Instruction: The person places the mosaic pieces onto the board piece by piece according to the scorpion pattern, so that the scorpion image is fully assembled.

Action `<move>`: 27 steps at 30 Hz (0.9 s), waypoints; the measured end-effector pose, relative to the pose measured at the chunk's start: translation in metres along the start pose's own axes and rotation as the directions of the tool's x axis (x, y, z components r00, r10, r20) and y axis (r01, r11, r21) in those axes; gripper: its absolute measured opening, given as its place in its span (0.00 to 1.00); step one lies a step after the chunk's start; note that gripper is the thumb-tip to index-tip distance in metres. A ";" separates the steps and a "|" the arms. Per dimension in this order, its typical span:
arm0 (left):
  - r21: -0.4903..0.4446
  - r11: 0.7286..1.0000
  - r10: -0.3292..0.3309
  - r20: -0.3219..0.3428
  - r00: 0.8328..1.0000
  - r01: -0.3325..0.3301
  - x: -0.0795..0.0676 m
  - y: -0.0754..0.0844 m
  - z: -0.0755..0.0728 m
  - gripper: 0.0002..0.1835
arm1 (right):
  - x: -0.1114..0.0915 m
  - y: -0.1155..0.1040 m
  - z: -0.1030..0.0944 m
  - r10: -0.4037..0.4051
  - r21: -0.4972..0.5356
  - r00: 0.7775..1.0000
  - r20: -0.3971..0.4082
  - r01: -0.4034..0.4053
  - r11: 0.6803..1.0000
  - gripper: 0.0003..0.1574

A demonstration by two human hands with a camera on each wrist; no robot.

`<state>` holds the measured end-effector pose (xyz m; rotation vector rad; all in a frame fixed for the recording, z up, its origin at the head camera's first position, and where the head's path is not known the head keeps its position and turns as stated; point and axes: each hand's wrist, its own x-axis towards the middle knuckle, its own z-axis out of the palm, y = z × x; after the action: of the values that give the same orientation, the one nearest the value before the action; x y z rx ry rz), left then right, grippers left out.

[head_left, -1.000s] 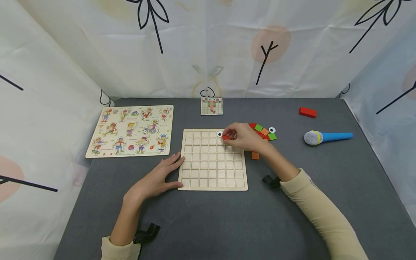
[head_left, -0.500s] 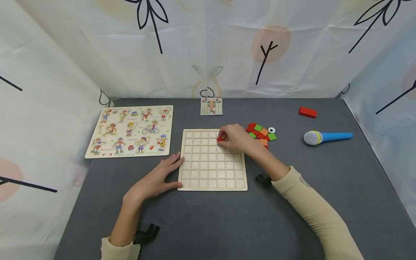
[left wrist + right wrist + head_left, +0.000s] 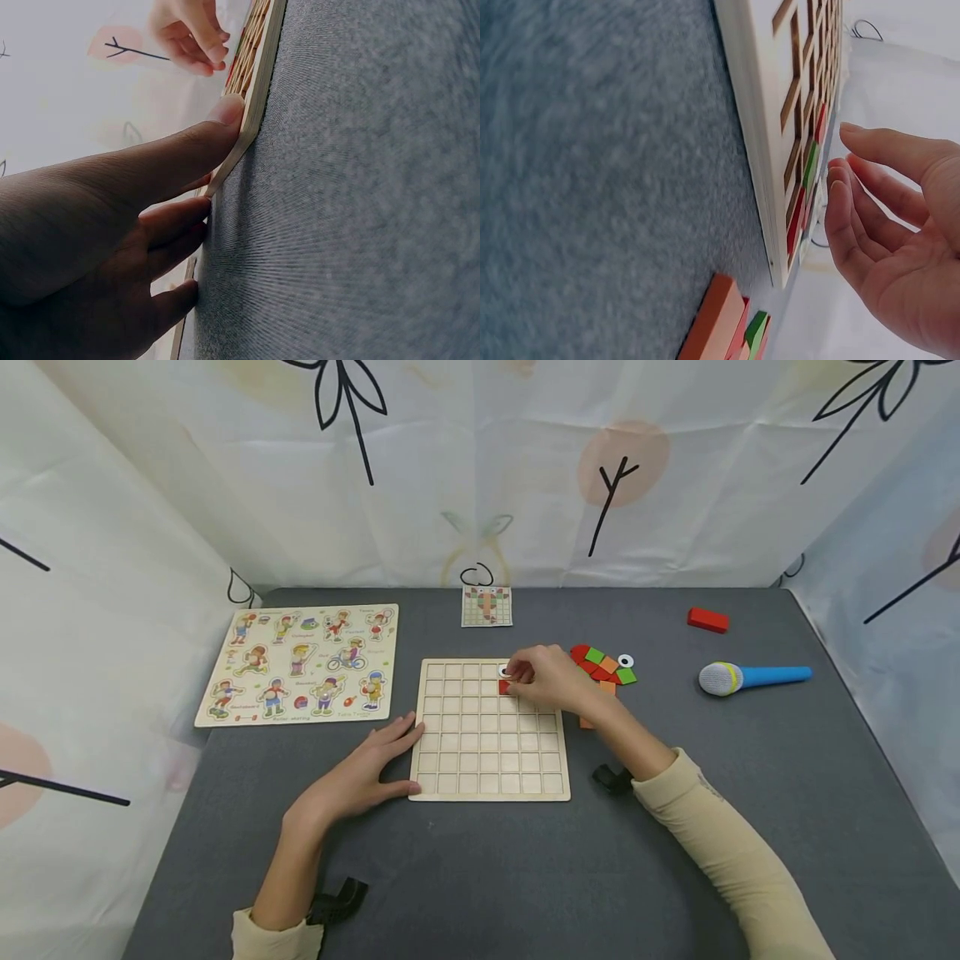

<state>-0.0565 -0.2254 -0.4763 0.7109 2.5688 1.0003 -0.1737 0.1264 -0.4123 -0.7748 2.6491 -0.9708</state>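
Note:
A wooden grid board (image 3: 468,743) lies flat on the table. Along its left edge rests my left hand (image 3: 363,772), with thumb and fingertips touching the rim. My right hand (image 3: 543,677) is over the board's upper right part, and in the right wrist view nothing shows between its thumb and fingers. A red square tile (image 3: 503,687) sits in a cell beside those fingertips. Just above it is a white eye tile (image 3: 503,671), partly covered by the hand. The right wrist view also shows a green tile (image 3: 810,163) set in the board.
Loose red, green and orange tiles (image 3: 609,663) lie right of the board, near another eye tile (image 3: 626,661). Farther right are a toy microphone (image 3: 772,676) and a red block (image 3: 707,620). A picture puzzle board (image 3: 300,664) lies left; a pattern card (image 3: 487,607) stands behind.
My right hand has moved slightly left, then let go of the red tile, which now sits in a board cell. The left hand has stayed at the board's edge.

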 end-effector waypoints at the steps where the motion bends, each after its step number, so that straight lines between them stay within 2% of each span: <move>1: -0.001 1.000 0.001 0.001 1.000 -0.001 0.000 0.000 0.000 0.51 | -0.001 0.001 -0.001 0.006 0.008 1.000 -0.006 -0.006 1.000 0.11; 4: -0.008 1.000 0.003 0.000 1.000 -0.003 0.000 0.001 0.000 0.52 | -0.005 0.007 -0.006 0.013 0.022 1.000 -0.028 -0.013 1.000 0.11; 8: -0.002 0.999 -0.036 0.015 0.999 0.036 0.001 0.000 0.001 0.52 | -0.012 0.018 -0.015 0.039 0.046 0.998 -0.049 -0.037 0.998 0.13; 11: 0.010 0.998 -0.064 0.034 0.997 0.064 0.000 0.015 -0.005 0.51 | -0.019 0.027 -0.023 0.079 0.044 0.995 -0.065 -0.076 0.996 0.14; 12: 0.014 0.998 -0.063 0.037 0.997 0.062 0.001 0.014 -0.005 0.51 | -0.021 0.031 -0.026 0.090 0.036 0.993 -0.072 -0.088 0.995 0.15; 15: 0.010 0.998 -0.068 0.045 0.997 0.068 0.000 0.029 -0.012 0.50 | -0.028 0.044 -0.036 0.128 0.010 0.987 -0.096 -0.128 0.992 0.16; 19: 0.000 0.999 -0.047 0.024 0.999 0.047 0.000 0.019 -0.007 0.51 | -0.037 0.065 -0.050 0.173 -0.020 0.976 -0.131 -0.177 0.984 0.17; 23: 0.010 0.999 -0.033 0.014 0.999 0.033 0.001 -0.001 0.001 0.52 | -0.047 0.083 -0.062 0.203 -0.061 0.969 -0.141 -0.213 0.975 0.17; 27: 0.005 1.000 0.004 0.001 1.000 -0.004 0.000 -0.002 0.002 0.52 | -0.055 0.096 -0.069 0.233 -0.067 0.966 -0.112 -0.242 0.968 0.18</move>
<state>-0.0564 -0.2262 -0.4791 0.7180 2.5705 0.9952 -0.1919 0.2554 -0.4211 -0.4167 2.8024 -0.8675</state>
